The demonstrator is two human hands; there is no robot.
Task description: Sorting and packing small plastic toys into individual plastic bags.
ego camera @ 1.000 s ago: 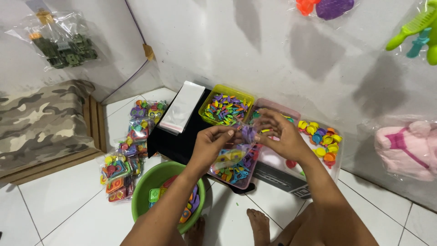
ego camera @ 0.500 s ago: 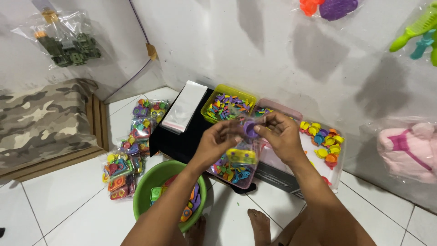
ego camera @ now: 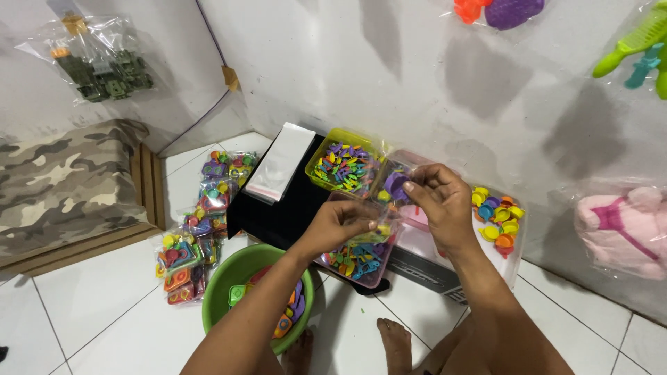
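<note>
Overhead, head view: both hands work above the black box, with trays close on all sides and the wall just behind. Left hand pinches the clear bag edge, fingers closed. Right hand fingertips clamp a purple toy piece at the bag mouth.

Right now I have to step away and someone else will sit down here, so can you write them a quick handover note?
Left hand: pinches a clear plastic bag over the trays.
Right hand: holds a small purple plastic piece at the bag's mouth.
Around: yellow tray of mixed colourful pieces, pink tray below the hands, green bowl by the left arm, stack of empty clear bags.
Done: filled packets lie on the floor at left.
Left: this bag is not yet sealed.
</note>
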